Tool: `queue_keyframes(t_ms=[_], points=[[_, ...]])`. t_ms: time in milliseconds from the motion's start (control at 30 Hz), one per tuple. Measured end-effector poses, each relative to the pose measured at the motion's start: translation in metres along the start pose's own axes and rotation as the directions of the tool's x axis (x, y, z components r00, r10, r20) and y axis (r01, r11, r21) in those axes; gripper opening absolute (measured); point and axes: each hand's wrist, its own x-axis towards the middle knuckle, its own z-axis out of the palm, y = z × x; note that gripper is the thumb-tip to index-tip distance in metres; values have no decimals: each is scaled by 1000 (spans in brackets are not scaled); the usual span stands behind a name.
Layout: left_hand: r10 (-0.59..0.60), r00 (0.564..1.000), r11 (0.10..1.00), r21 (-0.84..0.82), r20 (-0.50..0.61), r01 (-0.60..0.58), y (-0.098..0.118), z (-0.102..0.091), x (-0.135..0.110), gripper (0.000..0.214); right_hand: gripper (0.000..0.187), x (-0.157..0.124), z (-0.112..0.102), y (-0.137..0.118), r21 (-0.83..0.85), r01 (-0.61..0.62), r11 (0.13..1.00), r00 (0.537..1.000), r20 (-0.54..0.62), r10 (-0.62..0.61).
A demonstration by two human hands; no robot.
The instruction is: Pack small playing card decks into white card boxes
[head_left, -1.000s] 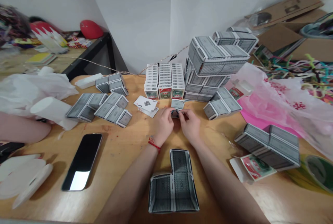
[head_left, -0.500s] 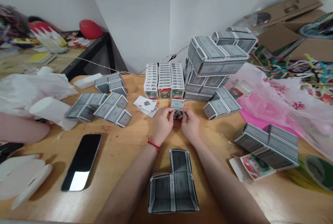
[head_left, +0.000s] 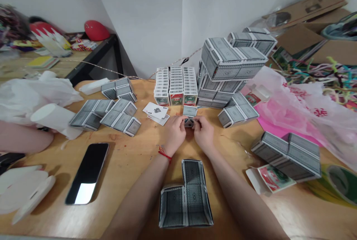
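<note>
Between my fingertips is a playing card [head_left: 189, 122], its pale face with dark pips turned towards me. My left hand [head_left: 176, 133], with a red string at the wrist, pinches the card's left side. On the other side my right hand [head_left: 203, 132] pinches its right end. Just beyond the card lies a grey-backed card piece [head_left: 190, 111]. Two loose cards [head_left: 156, 111], one showing a spade, lie left of my hands. An L-shaped open box of grey cards [head_left: 185, 199] sits between my forearms.
Rows of card packs [head_left: 176, 85] stand at the back. A tall stack of grey card blocks [head_left: 223, 72] rises on the right; more card blocks [head_left: 119, 115] lie left. A phone [head_left: 87, 173], a torn pack [head_left: 272, 178], a tape roll [head_left: 334, 184] and a pink plastic bag [head_left: 295, 109] lie around.
The card between my fingers has tipped, so more of its pale face shows. My hands have hardly moved; the other things lie as before.
</note>
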Motion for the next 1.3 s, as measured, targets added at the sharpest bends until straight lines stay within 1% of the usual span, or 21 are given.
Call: queue_keyframes(t_ms=[233, 333, 433, 500, 600, 700, 767, 867, 1000, 1067, 1200, 1300], points=[[-59, 998, 995, -77, -9, 58, -2, 2, 0, 33, 26, 0, 1, 3, 134, -13, 991, 1000, -9, 14], [-83, 996, 986, -148, -21, 79, 0, 2, 1, 26, 25, 2, 0, 2, 163, 9, 987, 999, -35, -4], [-157, 986, 950, -282, -49, 137, 3, 1, 5, 12, 18, 4, -1, -1, 188, 80, 979, 995, -74, -67], [-216, 976, 902, -391, -39, 184, 3, 0, 8, 9, 14, 6, -3, -3, 235, 96, 967, 994, -80, -79], [-276, 960, 809, -528, 46, 258, 1, -2, 11, 10, 10, 9, -4, -2, 323, 42, 946, 998, -54, -26], [-322, 935, 709, -616, 151, 344, -2, -3, 13, 12, 9, 10, -4, 1, 332, 11, 943, 1000, -25, -3], [-352, 916, 649, -656, 191, 386, -3, -4, 14, 13, 10, 11, -4, 3, 319, 15, 948, 1000, -15, -11], [-386, 890, 557, -707, 243, 435, -3, -6, 15, 15, 10, 11, -4, 4, 348, -4, 937, 1000, 17, -2], [-405, 856, 428, -761, 320, 487, -3, -6, 16, 19, 13, 9, -1, 4, 432, -86, 898, 995, 84, 55], [-410, 845, 400, -765, 343, 505, -3, -7, 16, 20, 13, 9, 0, 4, 462, -117, 879, 991, 110, 74], [-426, 818, 372, -749, 387, 548, -4, -9, 18, 19, 13, 9, -1, 3, 489, -153, 859, 986, 135, 99], [-440, 788, 305, -753, 431, 583, -3, -11, 19, 16, 14, 9, -1, 1, 513, -178, 840, 981, 161, 110]])
